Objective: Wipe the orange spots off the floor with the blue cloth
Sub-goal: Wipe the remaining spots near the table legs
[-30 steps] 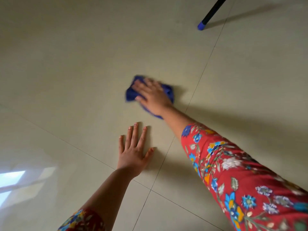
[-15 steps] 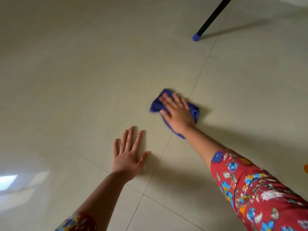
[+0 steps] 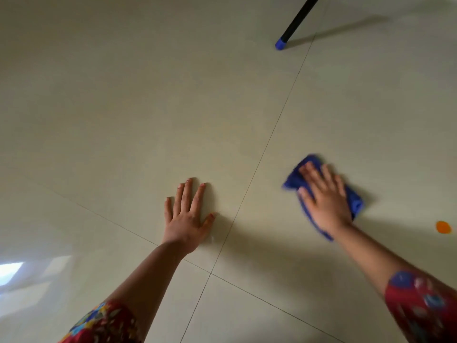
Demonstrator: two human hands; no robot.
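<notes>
Red floral fabric: left sleeve (image 3: 103, 323) at the bottom left corner, right sleeve (image 3: 425, 308) at the bottom right; closest stuff to the camera, with bare forearms reaching out of both; right side pretty smeared by blur tbh
Grout cross (image 3: 210, 274): meeting point of four tiles, just right of the left forearm
Window glare (image 3: 10, 271): pale bright patch on the shiny tile, low at the far left edge
Left hand (image 3: 188, 216): planted palm-down on the floor (image 3: 123, 107), left of the long grout line (image 3: 272, 134); fingers (image 3: 187, 194) straight and fanned slightly apart, with the thumb stuck out toward that line
Right hand (image 3: 326, 201): flat on top of the blue cloth (image 3: 294, 180), right of the same grout line, well apart from the left hand; fingers (image 3: 319, 179) stretched out and a bit spread, pressing down rather than pinching; motion-blurred, so can't tell much about the thumb
Blue cloth: bunched up on the floor under the right hand; peeking out past the fingertips and along the far side of the hand, with a tail trailing back beside the wrist
Orange spot (image 3: 443, 227): small round blob on the tile by the right edge; near the cloth on its right, not touching, not covered
Floor: big glossy beige tiles, with soft shadows beside both arms
Black pole (image 3: 299, 18): way at the back, top right, leaning at a slant; blue cap (image 3: 280, 44) on the lower end, down at the tile just left of the long grout line; long shadow off to the right
</notes>
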